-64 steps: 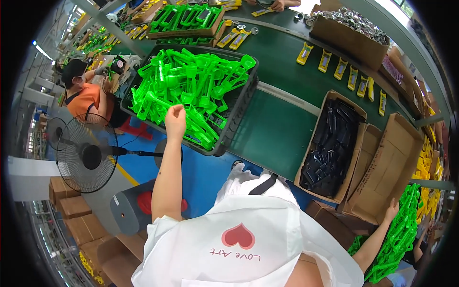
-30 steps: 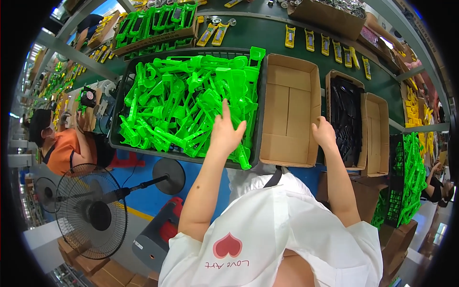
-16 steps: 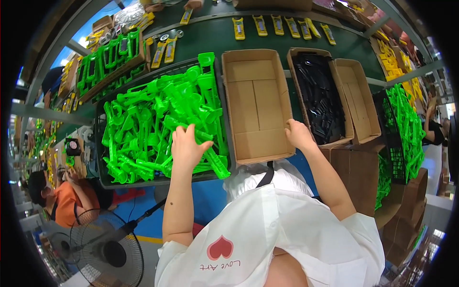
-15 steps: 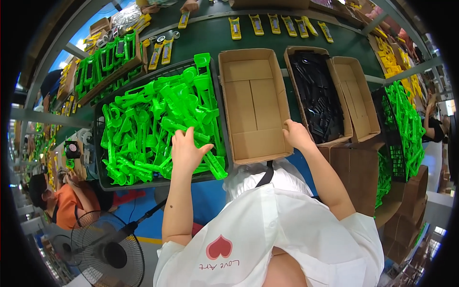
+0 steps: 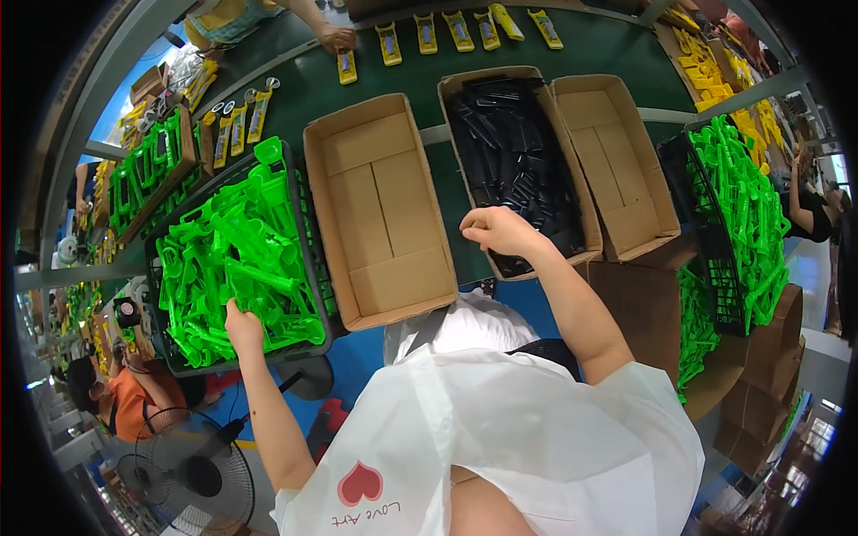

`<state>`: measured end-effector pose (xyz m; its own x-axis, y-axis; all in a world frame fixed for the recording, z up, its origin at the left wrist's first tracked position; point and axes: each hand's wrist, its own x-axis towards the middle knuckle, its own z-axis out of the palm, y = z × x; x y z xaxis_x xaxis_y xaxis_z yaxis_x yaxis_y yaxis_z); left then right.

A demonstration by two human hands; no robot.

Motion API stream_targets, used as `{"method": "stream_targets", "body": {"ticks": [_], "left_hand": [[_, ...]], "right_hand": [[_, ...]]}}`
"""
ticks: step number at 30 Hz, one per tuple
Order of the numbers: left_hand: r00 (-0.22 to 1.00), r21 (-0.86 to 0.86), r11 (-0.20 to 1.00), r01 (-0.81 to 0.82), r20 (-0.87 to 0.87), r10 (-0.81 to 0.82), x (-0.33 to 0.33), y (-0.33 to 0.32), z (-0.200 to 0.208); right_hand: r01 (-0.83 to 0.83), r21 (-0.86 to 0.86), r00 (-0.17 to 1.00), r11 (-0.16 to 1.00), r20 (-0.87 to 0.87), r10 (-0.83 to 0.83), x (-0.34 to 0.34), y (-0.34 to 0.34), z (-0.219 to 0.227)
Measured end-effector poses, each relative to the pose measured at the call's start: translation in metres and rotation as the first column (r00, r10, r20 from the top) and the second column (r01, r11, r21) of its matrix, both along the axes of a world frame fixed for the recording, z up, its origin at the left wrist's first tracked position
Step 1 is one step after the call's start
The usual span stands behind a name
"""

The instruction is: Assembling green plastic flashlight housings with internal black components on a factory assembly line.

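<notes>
My left hand is at the near edge of a dark crate heaped with bright green plastic parts. Its thumb points up against the parts, and most of its fingers are hidden. My right hand hovers over the near left corner of a cardboard box of black plastic pieces. Its fingers are curled in, with nothing visible in them. Between the two hands stands a cardboard box with a bare bottom, tilted slightly and touching neither hand.
Another cardboard box stands right of the black pieces. A crate of green parts is at far right. Along the green table lie yellow-framed pieces; another person's hand touches one. A fan stands at lower left.
The view has turned. My left hand, spread over the green parts before, is now at the crate's near edge. My right hand has left the cardboard box's wall, its fingers curled.
</notes>
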<state>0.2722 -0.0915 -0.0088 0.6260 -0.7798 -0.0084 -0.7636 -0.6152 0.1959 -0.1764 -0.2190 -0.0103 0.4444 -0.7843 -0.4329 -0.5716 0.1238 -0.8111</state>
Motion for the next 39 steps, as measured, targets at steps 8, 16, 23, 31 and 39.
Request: {"method": "stream_targets", "body": {"ticks": [8, 16, 23, 31, 39], "left_hand": [[0.555, -0.356, 0.634, -0.686, -0.820, 0.141, -0.037, 0.000, 0.016], [0.337, -0.490, 0.554, -0.673, -0.870, -0.361, -0.135, -0.032, 0.085], [0.467, -0.606, 0.776, -0.175, -0.745, -0.477, -0.182, -0.060, 0.054], [0.705, -0.711, 0.638, 0.296, -0.288, -0.648, -0.192, -0.084, 0.029], [-0.766, 0.125, 0.862, -0.491, -0.532, -0.360, -0.187, -0.044, 0.018]], "right_hand": [[0.117, -0.717, 0.771, 0.688, -0.371, -0.518, -0.067, -0.076, -0.048], [0.098, -0.604, 0.693, 0.791, -0.529, -0.490, -0.060, -0.123, -0.051], [0.255, -0.443, 0.945, 0.859, -0.072, -0.318, -0.059, -0.079, -0.016], [0.262, 0.329, 0.730, 0.907, 0.547, -0.409, -0.018, -0.021, 0.027], [0.254, 0.644, 0.444, 0.721, 0.585, -0.679, 0.041, 0.008, 0.039]]}}
